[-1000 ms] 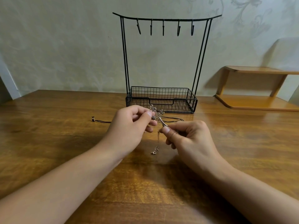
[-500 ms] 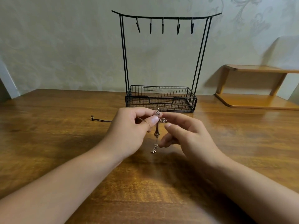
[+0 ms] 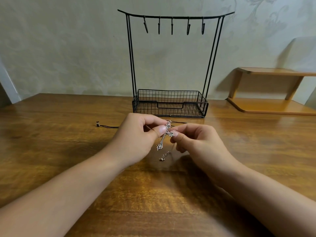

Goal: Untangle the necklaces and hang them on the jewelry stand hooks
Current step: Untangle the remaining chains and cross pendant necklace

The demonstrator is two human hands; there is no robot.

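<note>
Above the middle of the bench point(image 3: 51, 151), both forearms reach in and the hands meet. Left hand point(image 3: 136, 139) pinches the silver cross pendant point(image 3: 164, 135) between thumb and forefinger; right hand point(image 3: 196, 144) pinches its side arm, other fingers curled. Its long axis runs near upright, tilted, foot down-left. A thin chain with clasp point(image 3: 162, 158) dangles below. A black cord point(image 3: 109, 126) lies on the wood behind the left hand. Beyond stands the black wire jewelry stand point(image 3: 171, 103), its five hooks point(image 3: 171, 26) bare, against a pale wall. A wooden shelf point(image 3: 273, 106) sits right.
</note>
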